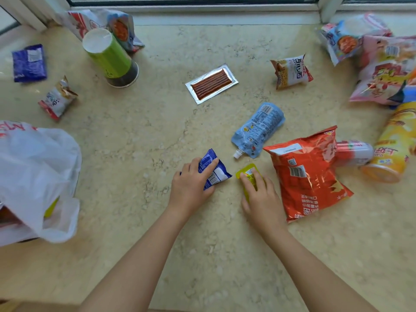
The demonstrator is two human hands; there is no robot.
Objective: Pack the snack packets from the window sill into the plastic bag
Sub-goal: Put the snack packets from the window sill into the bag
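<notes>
Far left on the marble window sill [157, 131]: one white plastic bag [38, 167], mouth open, a bit of yellow-green and red showing inside. Above it, one dark blue packet [29, 63] lying flat and one small red-and-white packet [57, 99]. Further back, one green tube [108, 56] standing on its dark lid, with two packets [101, 23] propped behind it against the frame.

Middle: one clear pack of brown sticks [211, 84] lying flat, alone. Nearer, left hand [191, 185] curled around one small blue packet [213, 170], thumb on top, fingers wrapped under. Just beside it, right hand [262, 197] pinching one small yellow packet [248, 175], fingertips pressed on it, packet touching the sill.

Right of that: one pale blue spout pouch [258, 129], one big orange chip bag [308, 174], one small noodle packet [291, 70] standing. Far right: one red-and-white can [354, 152] on its side, one yellow tube [394, 145] on its side, and a heap of three or so big bags [378, 57], exact count hard to tell.
</notes>
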